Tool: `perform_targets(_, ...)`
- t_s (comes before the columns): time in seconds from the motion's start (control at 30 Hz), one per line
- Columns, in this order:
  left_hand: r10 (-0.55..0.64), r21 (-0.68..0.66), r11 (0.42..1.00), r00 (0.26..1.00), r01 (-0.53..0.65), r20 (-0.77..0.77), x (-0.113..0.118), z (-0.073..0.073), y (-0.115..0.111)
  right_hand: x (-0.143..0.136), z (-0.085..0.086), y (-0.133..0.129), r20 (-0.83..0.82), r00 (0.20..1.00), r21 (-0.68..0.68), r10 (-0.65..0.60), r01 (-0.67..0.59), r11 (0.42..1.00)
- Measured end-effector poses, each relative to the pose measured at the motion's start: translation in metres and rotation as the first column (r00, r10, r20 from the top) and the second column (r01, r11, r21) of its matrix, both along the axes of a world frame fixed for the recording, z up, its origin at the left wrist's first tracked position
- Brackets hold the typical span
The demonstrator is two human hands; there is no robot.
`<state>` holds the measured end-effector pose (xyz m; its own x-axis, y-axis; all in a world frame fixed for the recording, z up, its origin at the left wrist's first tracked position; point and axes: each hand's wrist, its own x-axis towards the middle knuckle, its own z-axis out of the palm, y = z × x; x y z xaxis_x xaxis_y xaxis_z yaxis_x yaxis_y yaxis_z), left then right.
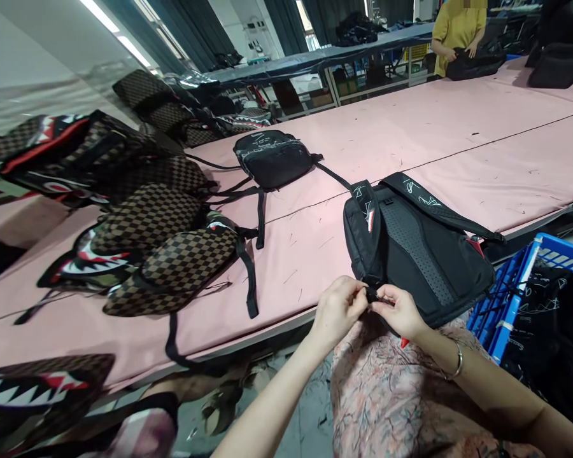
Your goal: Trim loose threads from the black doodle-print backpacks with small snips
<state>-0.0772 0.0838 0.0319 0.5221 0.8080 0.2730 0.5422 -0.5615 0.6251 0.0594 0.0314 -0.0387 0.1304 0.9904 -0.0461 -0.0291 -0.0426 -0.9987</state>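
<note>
A black backpack lies on the pink table's near edge with its back panel and shoulder straps facing up. White scribbled lines mark the straps. At its lower left corner, my left hand and my right hand meet, fingertips pinched from both sides on a small black strap end below the shoulder strap. Its exact fitting is mostly covered by my fingers. My right wrist wears a bracelet. Farther back, a smaller black bag with white lines lies flat, a long strap reaching toward the backpack.
Brown checkered bags with shark-mouth prints pile up on the left of the pink table. A blue crate holding black bags stands at my right. Across the table, a person in a yellow top handles a black bag.
</note>
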Motion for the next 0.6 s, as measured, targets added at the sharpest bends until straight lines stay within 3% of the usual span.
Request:
perform_targets(0.03, 0.032, -0.189, 0.982, 0.996, -0.016, 0.079, -0.001, 0.001, 0.002, 0.002, 0.0, 0.0, -0.011, 1.0, -0.008, 0.015, -0.015, 1.0)
perform_targets(0.07, 0.064, -0.377, 0.926, 0.987, -0.005, 0.144, -0.002, 0.002, 0.003, 0.004, 0.001, 0.0, -0.024, 0.999, -0.019, 0.03, -0.03, 0.999)
perform_targets(0.13, 0.14, -0.667, 0.742, 0.958, 0.067, 0.251, -0.004, 0.003, 0.004, 0.008, 0.002, 0.001, -0.06, 0.997, -0.043, 0.054, -0.056, 0.997)
perform_targets(0.2, 0.229, -0.803, 0.578, 0.915, 0.146, 0.331, -0.005, 0.002, 0.003, 0.009, 0.003, 0.001, -0.142, 0.988, -0.06, 0.066, -0.075, 0.995)
perform_targets(0.27, 0.309, -0.845, 0.494, 0.867, 0.206, 0.392, -0.005, 0.0, 0.0, 0.01, 0.006, 0.002, -0.236, 0.969, -0.067, 0.071, -0.089, 0.994)
perform_targets(0.33, 0.366, -0.858, 0.449, 0.825, 0.248, 0.43, -0.003, -0.002, -0.003, 0.01, 0.01, 0.002, -0.296, 0.953, -0.066, 0.068, -0.092, 0.994)
perform_targets(0.43, 0.426, -0.868, 0.432, 0.792, 0.246, 0.437, 0.001, -0.005, -0.008, 0.014, 0.017, -0.001, -0.3, 0.952, -0.048, 0.058, -0.075, 0.996)
perform_targets(0.6, 0.474, -0.877, 0.436, 0.777, 0.202, 0.414, 0.004, -0.003, -0.018, 0.033, 0.022, -0.014, -0.142, 0.987, 0.031, -0.078, 0.083, 0.996)
